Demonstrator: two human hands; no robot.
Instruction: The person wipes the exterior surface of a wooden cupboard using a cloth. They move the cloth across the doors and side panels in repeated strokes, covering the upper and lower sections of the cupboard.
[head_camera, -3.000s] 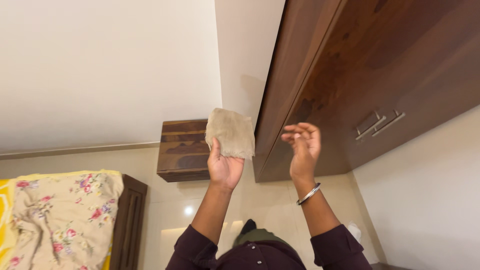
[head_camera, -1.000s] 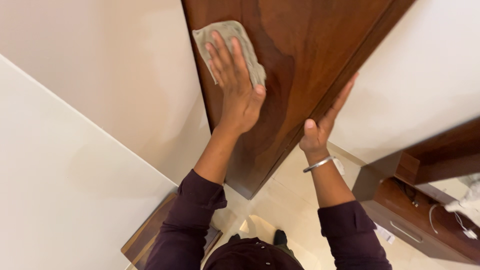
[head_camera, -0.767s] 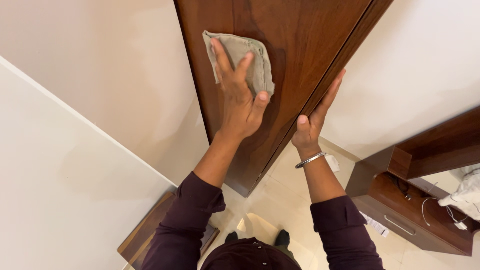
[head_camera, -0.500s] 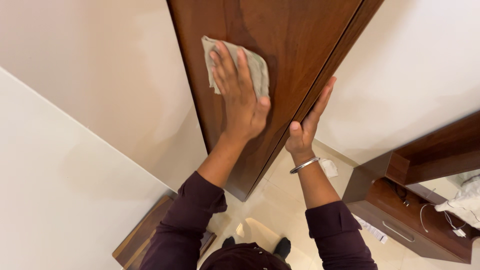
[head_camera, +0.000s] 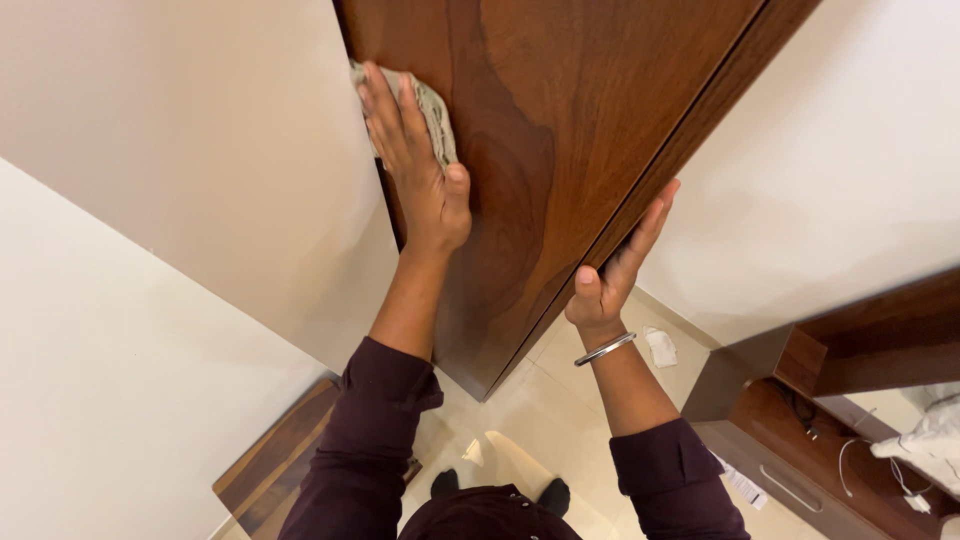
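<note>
My left hand (head_camera: 415, 165) presses a beige cloth (head_camera: 436, 112) flat against the dark wooden cabinet side (head_camera: 560, 130), close to its left edge by the wall. Most of the cloth is hidden under my fingers. My right hand (head_camera: 618, 265), with a metal bangle on the wrist, rests open-palmed against the cabinet's right front edge, fingers pointing up. Both arms wear dark maroon sleeves.
A cream wall (head_camera: 180, 150) lies to the left and another to the right. A low wooden unit (head_camera: 840, 400) with cables and a white cloth stands at lower right. A wooden bedside piece (head_camera: 270, 470) sits at lower left. A crumpled white scrap (head_camera: 660, 347) lies on the tiled floor.
My left hand has slid the cloth leftwards and slightly up, to the cabinet's left edge. My right hand has stayed on the right edge, dropping a little.
</note>
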